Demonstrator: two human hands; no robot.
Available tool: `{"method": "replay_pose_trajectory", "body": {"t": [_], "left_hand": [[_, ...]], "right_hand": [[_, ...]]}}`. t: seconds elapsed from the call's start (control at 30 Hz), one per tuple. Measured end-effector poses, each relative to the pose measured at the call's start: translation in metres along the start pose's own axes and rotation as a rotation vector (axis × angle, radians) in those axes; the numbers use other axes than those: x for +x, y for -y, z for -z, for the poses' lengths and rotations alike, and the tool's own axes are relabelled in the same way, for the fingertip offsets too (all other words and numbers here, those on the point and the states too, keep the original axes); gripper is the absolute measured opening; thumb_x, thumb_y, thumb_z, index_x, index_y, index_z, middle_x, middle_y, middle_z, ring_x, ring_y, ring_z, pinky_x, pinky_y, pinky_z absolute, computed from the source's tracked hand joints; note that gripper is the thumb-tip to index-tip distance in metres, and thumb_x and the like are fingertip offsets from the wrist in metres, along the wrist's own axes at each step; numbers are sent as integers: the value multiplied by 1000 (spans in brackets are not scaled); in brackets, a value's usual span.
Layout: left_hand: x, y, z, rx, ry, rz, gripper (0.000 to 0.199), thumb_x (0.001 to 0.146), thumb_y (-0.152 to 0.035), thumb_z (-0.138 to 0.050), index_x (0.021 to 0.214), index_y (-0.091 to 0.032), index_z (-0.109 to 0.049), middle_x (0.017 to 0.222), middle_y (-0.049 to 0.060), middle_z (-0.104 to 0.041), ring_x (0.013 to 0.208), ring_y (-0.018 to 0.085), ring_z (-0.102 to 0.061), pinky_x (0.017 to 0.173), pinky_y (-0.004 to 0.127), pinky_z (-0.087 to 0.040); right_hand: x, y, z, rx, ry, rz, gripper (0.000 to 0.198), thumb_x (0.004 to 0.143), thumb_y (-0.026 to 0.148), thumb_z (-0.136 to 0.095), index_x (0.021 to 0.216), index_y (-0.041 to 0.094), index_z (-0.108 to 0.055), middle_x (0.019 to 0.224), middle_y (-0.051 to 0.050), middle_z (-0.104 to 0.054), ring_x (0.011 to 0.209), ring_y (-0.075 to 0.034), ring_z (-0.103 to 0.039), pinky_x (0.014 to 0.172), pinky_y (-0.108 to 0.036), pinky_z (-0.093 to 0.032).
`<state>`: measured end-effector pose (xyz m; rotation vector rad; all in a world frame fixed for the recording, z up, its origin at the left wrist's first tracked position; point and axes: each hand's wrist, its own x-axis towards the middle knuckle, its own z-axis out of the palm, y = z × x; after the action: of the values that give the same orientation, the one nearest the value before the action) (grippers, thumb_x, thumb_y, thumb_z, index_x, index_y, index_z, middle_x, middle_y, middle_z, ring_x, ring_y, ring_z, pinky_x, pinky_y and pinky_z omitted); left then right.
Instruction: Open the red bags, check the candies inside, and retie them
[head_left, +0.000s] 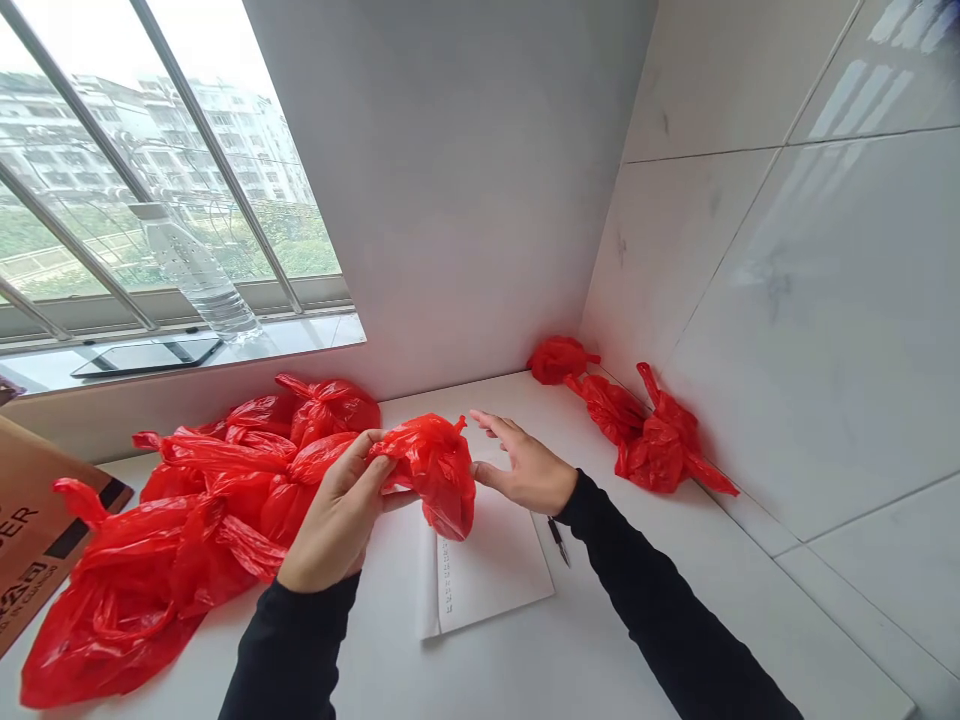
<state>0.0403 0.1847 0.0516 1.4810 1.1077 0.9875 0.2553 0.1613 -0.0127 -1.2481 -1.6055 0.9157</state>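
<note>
Left hand point(334, 515) is pinching one side of a red bag point(439, 475) above the notebook point(499, 580), probably to steady it, while the right hand point(532, 470) is spread beside it, can't tell if touching tbh.

L hand point(337, 505) holding red bag point(442, 470) over ntbk point(499, 575); R hand point(534, 475) hovering nearby, thumb & fingers apart. Pen point(559, 542) lying R of ntbk, other bags point(184, 540) sitting L & far R.

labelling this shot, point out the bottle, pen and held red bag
Bottle point(196, 278), head view: middle of its clear body
Pen point(558, 541), head view: middle of its barrel
Held red bag point(442, 470), head view: middle of its bunched plastic
</note>
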Motion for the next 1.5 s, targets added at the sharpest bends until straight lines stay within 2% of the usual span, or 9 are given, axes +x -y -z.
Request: {"method": "replay_pose_trajectory", "body": {"t": [0.17, 0.37, 0.47, 0.6, 0.87, 1.03, 1.23, 1.4, 1.5], "left_hand": [[3, -1, 7, 48, -50, 29, 32, 78, -50, -60, 92, -21, -60, 100, 8, -70, 87, 26, -70, 70, 39, -62], [7, 1, 24, 354, -291, -106, 26, 80, -30, -52, 104, -23, -57, 117, 11, -66, 109, 29, -64, 97, 49, -50], [3, 3, 10, 480, -126, -221, 37, 79, -34, -59, 115, -27, -61, 128, 7, -64, 121, 29, -59, 104, 44, -46], [1, 9, -10, 670, 142, -230, 21, 77, -41, -67, 93, -28, -71, 99, 3, -74, 94, 26, -68, 85, 35, -52], [9, 8, 31, 847, -135, -156, 24, 90, -42, -51, 88, -22, -65, 95, 4, -72, 94, 26, -65, 84, 37, -48], [5, 15, 21, 875, 129, -211, 45, 85, -53, -58, 122, -28, -61, 123, 2, -68, 115, 24, -62, 97, 35, -49], [6, 15, 15, 928, 167, -213, 19, 87, -36, -51, 82, -25, -66, 86, 1, -72, 79, 20, -65, 75, 32, -49], [3, 0, 29, 898, -116, -190, 23, 91, -43, -50, 94, -24, -62, 97, 4, -71, 91, 23, -66, 81, 34, -48], [0, -2, 27, 898, -86, -186, 41, 84, -58, -60, 110, -26, -62, 100, 3, -69, 89, 23, -65, 74, 33, -50]], "right_hand": [[5, -3, -4, 109, 96, 39, 22, 91, 27, -62, 111, 20, -70, 97, -5, -73, 97, -20, -67, 97, -41, -48], [0, 7, 2, 73, -30, 76, 10, 91, 24, -57, 97, 20, -65, 100, -4, -70, 97, -18, -65, 90, -35, -49], [0, 7, -3, 37, 0, 75, 9, 90, 21, -56, 94, 20, -65, 97, -2, -71, 92, -16, -65, 88, -32, -49], [2, 4, -5, 11, 15, 40, 11, 90, 22, -55, 94, 20, -65, 94, -2, -71, 88, -15, -65, 84, -30, -49], [1, -12, 30, -85, 31, -101, 9, 83, 27, -62, 84, 19, -64, 70, 2, -63, 64, -13, -56, 62, -25, -43], [-2, -10, 20, -171, 169, -81, 35, 81, 43, -73, 110, 25, -68, 61, 8, -56, 58, -12, -52, 60, -25, -40], [0, -7, 9, -234, 108, 5, 18, 86, 37, -65, 81, 20, -69, 71, 3, -58, 67, -12, -50, 66, -26, -39], [1, -14, 25, -237, -72, -28, 13, 87, 28, -56, 83, 19, -64, 90, -3, -63, 84, -17, -57, 78, -31, -45], [1, -12, 23, -192, -97, 20, 28, 82, 25, -62, 110, 20, -62, 114, -6, -62, 107, -18, -56, 91, -32, -46]]}}
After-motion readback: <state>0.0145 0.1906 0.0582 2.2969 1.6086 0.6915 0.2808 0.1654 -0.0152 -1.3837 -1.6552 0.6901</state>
